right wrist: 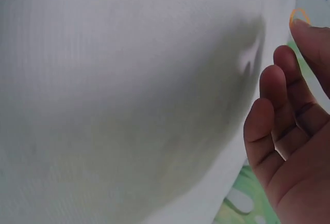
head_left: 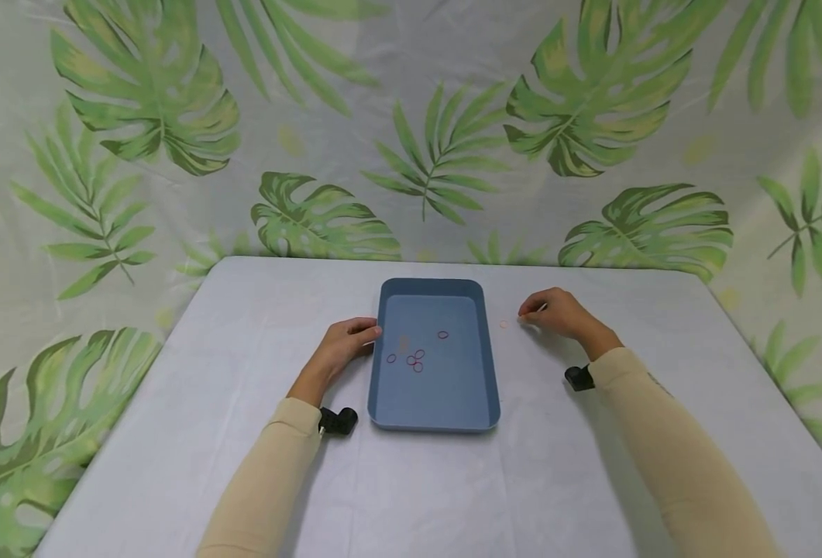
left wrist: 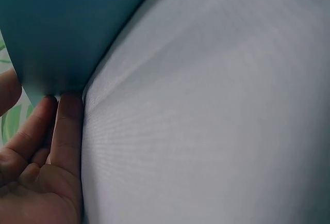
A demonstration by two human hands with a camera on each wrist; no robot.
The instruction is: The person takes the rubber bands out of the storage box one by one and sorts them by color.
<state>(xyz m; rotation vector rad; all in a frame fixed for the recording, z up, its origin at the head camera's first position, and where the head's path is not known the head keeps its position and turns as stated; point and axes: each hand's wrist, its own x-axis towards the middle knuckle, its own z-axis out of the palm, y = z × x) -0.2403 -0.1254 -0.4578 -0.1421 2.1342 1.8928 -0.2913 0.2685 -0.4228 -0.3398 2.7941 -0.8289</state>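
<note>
A blue tray (head_left: 438, 403) lies on the white-covered table, with several thin red rubber bands (head_left: 442, 335) scattered inside. Faint orange bands (head_left: 404, 342) lie among them. My left hand (head_left: 346, 341) holds the tray's left wall; in the left wrist view its fingertips (left wrist: 69, 105) meet the outer side and the thumb is at the rim. To the right of the tray, my right hand (head_left: 558, 312) pinches an orange rubber band (right wrist: 299, 13) at the thumb tip. Another orange band (head_left: 503, 325) rests on the table between that hand and the tray.
A white cloth (head_left: 257, 310) covers the table. Behind it hangs a leaf-patterned curtain (head_left: 452, 225). A black wrist camera sits on each forearm, the left one (head_left: 338, 421) near the tray's lower left corner and the right one (head_left: 579, 378) over the table.
</note>
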